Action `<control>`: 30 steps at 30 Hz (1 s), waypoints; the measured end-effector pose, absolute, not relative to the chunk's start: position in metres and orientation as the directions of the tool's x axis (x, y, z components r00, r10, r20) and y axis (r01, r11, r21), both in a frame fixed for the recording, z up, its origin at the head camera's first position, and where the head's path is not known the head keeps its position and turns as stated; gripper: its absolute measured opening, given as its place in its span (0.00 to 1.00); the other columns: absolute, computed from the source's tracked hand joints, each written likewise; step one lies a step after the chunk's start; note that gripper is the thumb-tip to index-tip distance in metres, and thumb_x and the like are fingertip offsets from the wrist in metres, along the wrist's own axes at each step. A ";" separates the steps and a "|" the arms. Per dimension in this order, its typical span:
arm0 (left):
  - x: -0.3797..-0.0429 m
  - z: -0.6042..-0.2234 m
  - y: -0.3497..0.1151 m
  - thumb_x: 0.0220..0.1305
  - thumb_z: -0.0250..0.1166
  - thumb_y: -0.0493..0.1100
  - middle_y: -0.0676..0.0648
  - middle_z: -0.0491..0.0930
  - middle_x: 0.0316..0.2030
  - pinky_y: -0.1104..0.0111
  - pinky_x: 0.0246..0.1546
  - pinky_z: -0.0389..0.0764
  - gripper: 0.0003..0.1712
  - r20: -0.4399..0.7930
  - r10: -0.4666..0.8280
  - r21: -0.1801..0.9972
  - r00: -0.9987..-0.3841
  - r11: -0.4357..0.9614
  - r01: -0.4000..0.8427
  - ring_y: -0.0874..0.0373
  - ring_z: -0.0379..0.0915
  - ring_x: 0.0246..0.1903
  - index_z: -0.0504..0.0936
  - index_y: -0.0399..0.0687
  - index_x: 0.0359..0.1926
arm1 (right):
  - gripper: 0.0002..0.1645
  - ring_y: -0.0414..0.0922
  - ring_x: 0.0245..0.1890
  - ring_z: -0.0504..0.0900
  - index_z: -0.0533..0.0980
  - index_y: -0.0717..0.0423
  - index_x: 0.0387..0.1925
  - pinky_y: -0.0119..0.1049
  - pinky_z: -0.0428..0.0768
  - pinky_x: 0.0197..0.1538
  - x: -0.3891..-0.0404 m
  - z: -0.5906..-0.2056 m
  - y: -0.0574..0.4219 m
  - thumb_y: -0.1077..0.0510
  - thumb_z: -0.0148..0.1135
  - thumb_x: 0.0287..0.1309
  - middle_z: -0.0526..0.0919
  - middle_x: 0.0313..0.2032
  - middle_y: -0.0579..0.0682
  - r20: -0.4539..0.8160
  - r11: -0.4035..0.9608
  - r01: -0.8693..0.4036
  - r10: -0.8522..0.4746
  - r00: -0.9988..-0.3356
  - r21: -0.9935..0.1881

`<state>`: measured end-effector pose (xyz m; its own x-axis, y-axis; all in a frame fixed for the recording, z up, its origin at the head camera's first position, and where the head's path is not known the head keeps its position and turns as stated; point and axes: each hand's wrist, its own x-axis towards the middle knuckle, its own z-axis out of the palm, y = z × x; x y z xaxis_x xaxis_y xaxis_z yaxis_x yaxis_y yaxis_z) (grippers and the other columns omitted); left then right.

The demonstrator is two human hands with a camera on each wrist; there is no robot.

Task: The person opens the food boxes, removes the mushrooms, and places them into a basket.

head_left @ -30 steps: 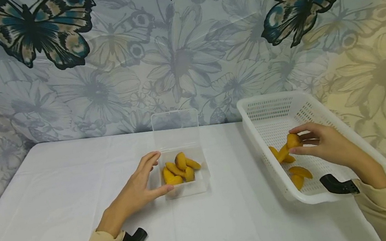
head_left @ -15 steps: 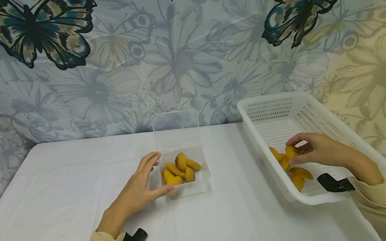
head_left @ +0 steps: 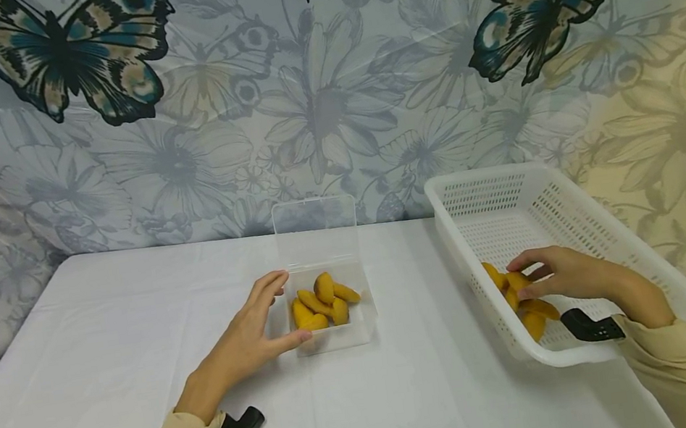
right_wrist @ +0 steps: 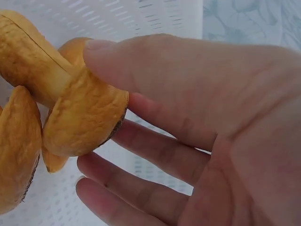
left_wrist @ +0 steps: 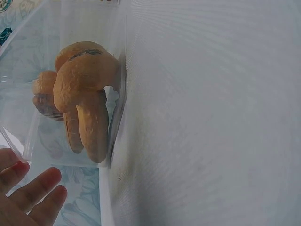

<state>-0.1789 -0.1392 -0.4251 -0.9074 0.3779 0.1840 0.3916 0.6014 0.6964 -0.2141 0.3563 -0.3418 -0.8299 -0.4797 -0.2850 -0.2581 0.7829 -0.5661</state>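
Note:
In the head view my left hand [head_left: 239, 345] rests at the left side of a clear plastic box [head_left: 366, 331], its thumb by the front edge and fingertips by the back left. Several yellow-brown mushrooms [head_left: 323, 303] lie inside the box, and the left wrist view shows a mushroom [left_wrist: 87, 75] through its wall. My right hand [head_left: 578, 276] reaches into a white basket [head_left: 541, 359]. There it pinches a mushroom [right_wrist: 82, 117] by its cap, thumb on top and fingers beneath. Other mushrooms [head_left: 536, 322] lie close by in the basket; the hand hides part of the pile.
The box's clear lid [head_left: 313, 214] stands raised at the back. A white cloth covers the table [head_left: 410, 409], and a butterfly-patterned curtain [head_left: 327, 99] hangs behind it. Black cameras sit on both wrists.
My right hand has moved down and slightly left in the basket, lowering the mushroom into the pile. The left hand and the box keep their places.

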 end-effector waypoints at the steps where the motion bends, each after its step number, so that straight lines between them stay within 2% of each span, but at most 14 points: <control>1: -0.179 -0.425 -0.139 0.57 0.70 0.65 0.52 0.52 0.75 0.44 0.64 0.72 0.55 0.183 0.376 0.697 -0.908 0.602 0.390 0.47 0.65 0.67 0.52 0.55 0.77 | 0.29 0.63 0.51 0.82 0.72 0.72 0.57 0.41 0.85 0.46 -0.214 -0.342 0.356 0.56 0.67 0.62 0.78 0.55 0.71 -0.281 0.783 -0.261 -0.480 -0.831 -0.565; 5: -0.179 -0.425 -0.138 0.56 0.70 0.66 0.53 0.52 0.75 0.44 0.64 0.72 0.56 0.181 0.372 0.699 -0.910 0.603 0.385 0.46 0.65 0.67 0.52 0.55 0.77 | 0.29 0.63 0.52 0.82 0.72 0.70 0.58 0.44 0.86 0.46 -0.213 -0.340 0.355 0.55 0.67 0.62 0.78 0.56 0.70 -0.245 0.781 -0.274 -0.472 -0.847 -0.561; 9: -0.179 -0.426 -0.138 0.56 0.70 0.65 0.52 0.52 0.75 0.44 0.63 0.73 0.55 0.183 0.370 0.700 -0.911 0.602 0.385 0.46 0.65 0.67 0.53 0.55 0.77 | 0.28 0.63 0.52 0.82 0.73 0.67 0.58 0.42 0.86 0.45 -0.212 -0.336 0.352 0.54 0.67 0.62 0.78 0.56 0.68 -0.208 0.772 -0.289 -0.473 -0.856 -0.567; 15: -0.179 -0.426 -0.138 0.56 0.70 0.65 0.52 0.52 0.75 0.43 0.63 0.72 0.55 0.187 0.372 0.699 -0.909 0.600 0.389 0.46 0.65 0.67 0.53 0.54 0.77 | 0.28 0.66 0.53 0.81 0.73 0.68 0.58 0.44 0.86 0.47 -0.210 -0.331 0.345 0.56 0.67 0.61 0.77 0.57 0.69 -0.161 0.748 -0.318 -0.489 -0.857 -0.582; 24: -0.178 -0.425 -0.138 0.57 0.70 0.65 0.51 0.52 0.75 0.44 0.64 0.72 0.55 0.183 0.373 0.693 -0.909 0.607 0.389 0.46 0.65 0.67 0.53 0.54 0.77 | 0.28 0.60 0.53 0.82 0.74 0.62 0.59 0.36 0.85 0.48 -0.204 -0.318 0.328 0.55 0.69 0.60 0.80 0.56 0.62 -0.070 0.766 -0.364 -0.467 -0.881 -0.531; 30: -0.178 -0.425 -0.139 0.57 0.70 0.65 0.52 0.52 0.75 0.44 0.63 0.73 0.55 0.188 0.372 0.694 -0.909 0.605 0.391 0.46 0.66 0.67 0.52 0.56 0.77 | 0.27 0.57 0.51 0.83 0.75 0.60 0.58 0.43 0.84 0.53 -0.200 -0.309 0.308 0.55 0.70 0.59 0.82 0.54 0.59 0.009 0.766 -0.407 -0.465 -0.885 -0.498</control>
